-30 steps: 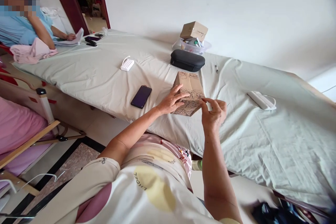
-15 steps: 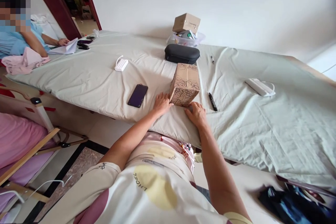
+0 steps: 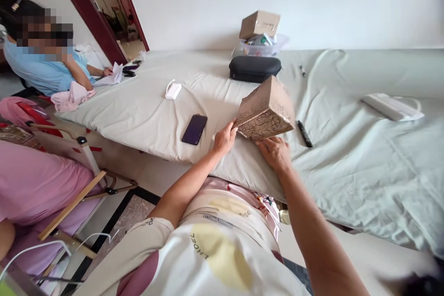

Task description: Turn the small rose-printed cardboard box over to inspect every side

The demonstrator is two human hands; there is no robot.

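Observation:
A small cardboard box (image 3: 267,111) covered in black pen drawings is tilted up off the cloth-covered table (image 3: 347,162), its far edge raised. My left hand (image 3: 225,138) grips its near left corner. My right hand (image 3: 275,152) holds it from below at the near right, fingers curled under the box. A black marker pen (image 3: 305,133) lies on the cloth just right of the box.
A dark phone (image 3: 194,129) lies left of the box. Behind are a black case (image 3: 254,68), a tub with a second cardboard box (image 3: 259,24), a white object (image 3: 173,90) and another white object (image 3: 391,107) at right. A person in blue (image 3: 45,67) sits at the far left.
The marker left my right hand and now lies on the cloth. The box, resting flat half a second ago, is now tipped up between both hands.

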